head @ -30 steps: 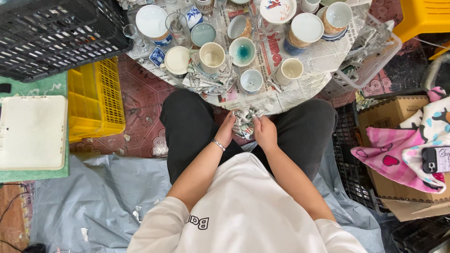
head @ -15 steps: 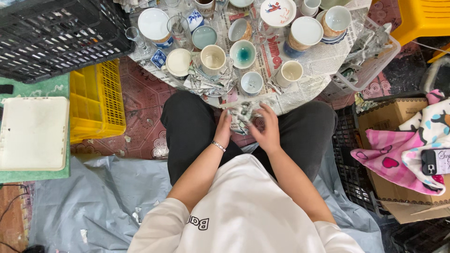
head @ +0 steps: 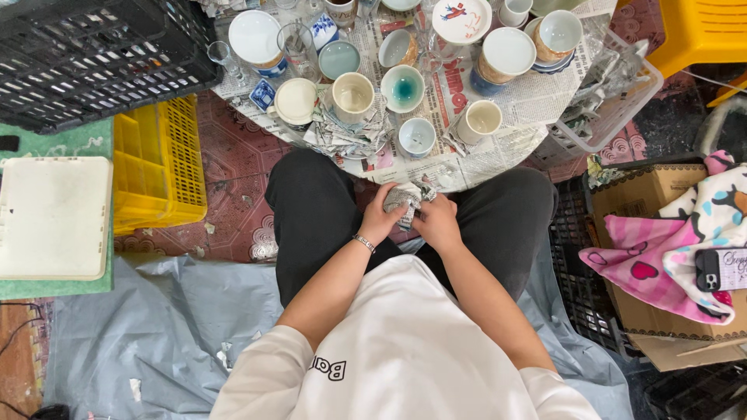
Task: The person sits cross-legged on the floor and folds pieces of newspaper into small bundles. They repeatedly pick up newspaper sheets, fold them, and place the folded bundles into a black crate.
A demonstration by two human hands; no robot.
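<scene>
Newspaper-covered table (head: 537,101) ahead; left hand (head: 381,220), right hand (head: 438,224) both clasp newspaper-wrapped bundle (head: 408,197) between them.

- Red patterned floor tiles (head: 241,167).
- Grey plastic sheet (head: 156,327) just below tiles.
- Yellow crate (head: 159,163) left of tiles; black crate (head: 85,54) above it.

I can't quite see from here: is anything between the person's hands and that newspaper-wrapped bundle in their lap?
Nothing visible. The left hand and right hand both rest directly on the newspaper-wrapped bundle, one on each side, above the lap, just below the newspaper-covered table.
</scene>
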